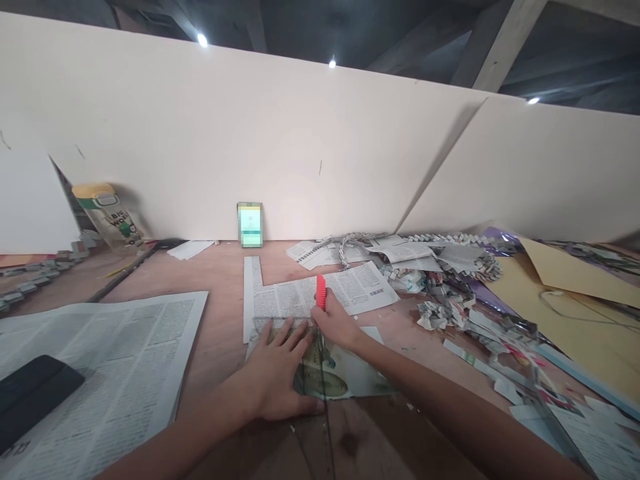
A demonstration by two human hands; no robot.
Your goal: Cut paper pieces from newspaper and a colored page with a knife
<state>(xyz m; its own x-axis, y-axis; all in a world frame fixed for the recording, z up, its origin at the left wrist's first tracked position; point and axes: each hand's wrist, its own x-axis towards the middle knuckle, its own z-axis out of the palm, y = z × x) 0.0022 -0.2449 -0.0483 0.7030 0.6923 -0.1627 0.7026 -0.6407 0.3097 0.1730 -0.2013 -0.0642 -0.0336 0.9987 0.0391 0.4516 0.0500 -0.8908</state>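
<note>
My left hand (280, 373) lies flat with fingers spread, pressing a see-through triangle ruler (327, 443) onto a sheet of printed picture paper (363, 380). The ruler's long edge runs toward me, across the sheet and past its near side. My right hand (336, 321) is closed round a utility knife (321, 292) with a red ribbed handle, held upright at the ruler's edge. Its tip is too small to make out well. Behind both hands lies a newspaper strip (345, 288), with a narrow pale strip (253, 287) to its left.
Paper scraps (435, 313) and folded-paper chains (485, 267) heap up on the right, beside yellow card (565, 313). On the left are newspaper (135, 340), a dark case (40, 393) and a bottle (113, 217). A phone (250, 225) leans on the white partition (280, 133).
</note>
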